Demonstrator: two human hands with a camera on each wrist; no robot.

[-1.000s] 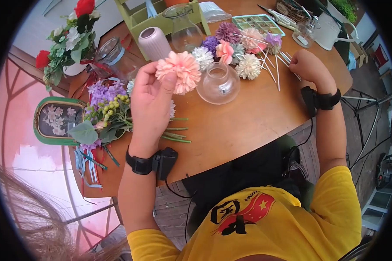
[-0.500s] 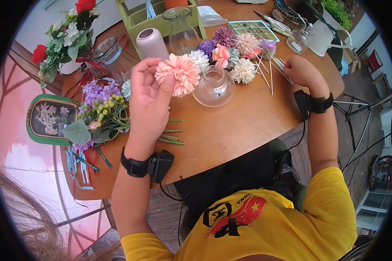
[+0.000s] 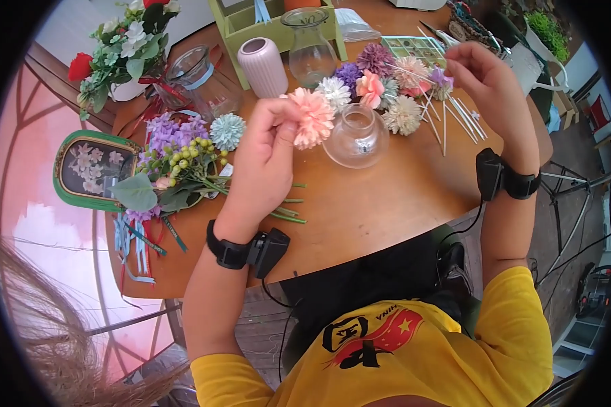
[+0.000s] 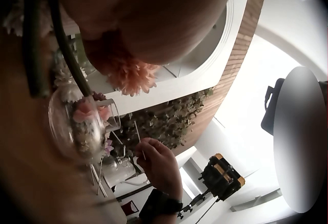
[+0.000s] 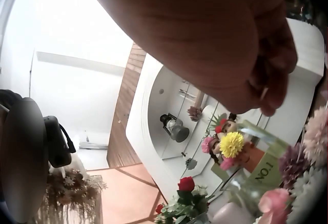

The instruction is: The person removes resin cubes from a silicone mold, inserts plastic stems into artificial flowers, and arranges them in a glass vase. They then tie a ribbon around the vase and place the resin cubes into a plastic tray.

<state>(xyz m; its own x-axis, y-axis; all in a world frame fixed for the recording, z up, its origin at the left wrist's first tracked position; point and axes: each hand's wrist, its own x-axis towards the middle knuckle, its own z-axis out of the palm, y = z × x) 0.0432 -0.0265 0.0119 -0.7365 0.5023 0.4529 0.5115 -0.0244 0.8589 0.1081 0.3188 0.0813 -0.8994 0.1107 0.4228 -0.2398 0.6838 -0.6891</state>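
My left hand (image 3: 265, 159) holds a peach-pink flower head (image 3: 312, 119) between thumb and fingers, its petals facing right, beside the round glass vase (image 3: 360, 148). In the left wrist view the same flower head (image 4: 132, 76) hangs below the large, dark palm. My right hand (image 3: 492, 85), raised over the table's right side, pinches a thin white stick (image 4: 137, 132), which shows best in the left wrist view. Under this hand several white sticks (image 3: 465, 119) lie on the wood. Next to them are loose flower heads, among them a cream one (image 3: 402, 115) and a purple one (image 3: 375, 60).
Behind the vase stand a ribbed pink vase (image 3: 262, 69), a clear glass vase (image 3: 311, 54) and a green wooden box (image 3: 339, 41). At left lie a bouquet with green stems (image 3: 183, 166) and a green-framed picture (image 3: 88, 169). The table's front edge (image 3: 360, 256) runs near my lap.
My right hand has risen from the sticks on the table, with a white stick between its fingers. The left hand has turned the flower head more to the right. The head view has shifted slightly.
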